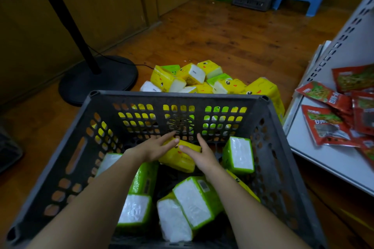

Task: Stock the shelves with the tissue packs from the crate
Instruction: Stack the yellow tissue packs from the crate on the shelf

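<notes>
The left hand (152, 149) and right hand (203, 156) reach into the crate (178, 95), fingers nearly straight, touching either side of a yellow tissue pack (178, 160) that lies mid-crate. Green packs (240, 154) lie at 3, 6 and 8 o'clock of it. Past the crate's far rim, at 12 o'clock, a heap of packs (194, 76) lies on the floor. A shelf (315, 147) with red snack packets (323, 125) stands at 3 o'clock, and a fan base (99, 79) at 10.

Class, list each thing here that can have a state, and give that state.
crate, upright, partly filled.
yellow pack, in crate, between hands.
left hand, fingers straight, touching yellow pack.
right hand, fingers straight, touching yellow pack.
green packs, lying in crate.
floor pile, heaped beyond crate.
</notes>
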